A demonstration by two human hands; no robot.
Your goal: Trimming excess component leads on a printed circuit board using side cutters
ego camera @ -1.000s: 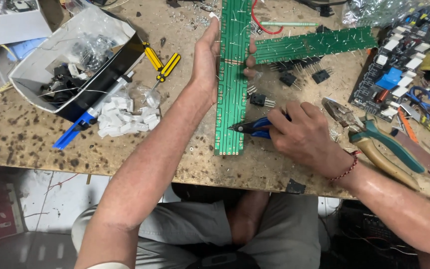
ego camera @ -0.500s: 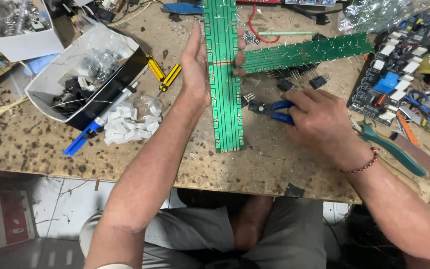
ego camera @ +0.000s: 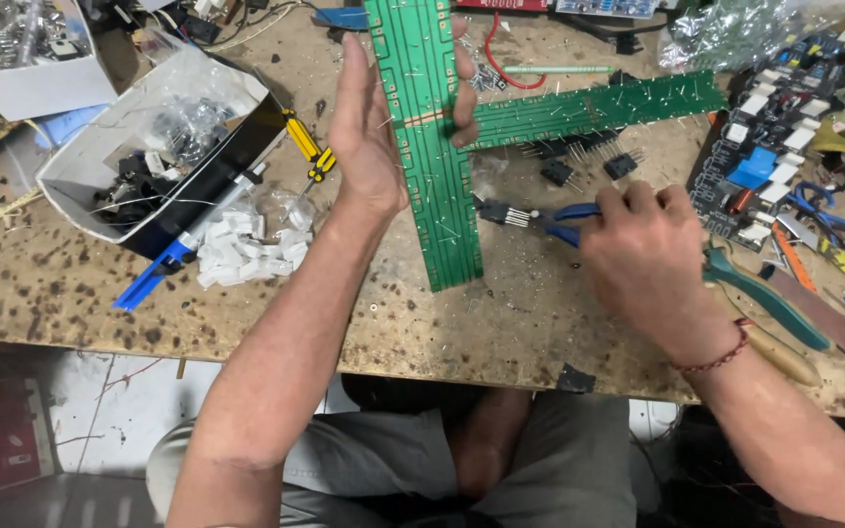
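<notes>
The left hand (ego camera: 369,137) clasps a long green circuit board strip (ego camera: 429,147) around its middle, palm against the strip's left edge and fingertips curled over the right edge. The strip runs from twelve o'clock at the top of the view down to six o'clock, its lower end over the workbench (ego camera: 501,323).

At four o'clock from that grip, the right hand (ego camera: 643,259) is closed around the blue handles of a pair of pliers (ego camera: 550,217). The pliers point toward nine o'clock, and a small black component (ego camera: 498,211) with metal legs sits at their tip, seemingly pinched there, just beside the strip's right edge. A red cord bracelet (ego camera: 716,357) circles the right wrist.

At two o'clock from the left hand, a second green board strip (ego camera: 599,106) lies flat on the bench, with loose black components (ego camera: 589,161) below it. At three o'clock from the right hand lie green-handled cutters (ego camera: 770,303).

At nine o'clock from the left hand rests a yellow-handled screwdriver (ego camera: 307,149), with a bag of small white parts (ego camera: 246,249) below it and an open white box (ego camera: 149,166) of dark parts farther left.
</notes>
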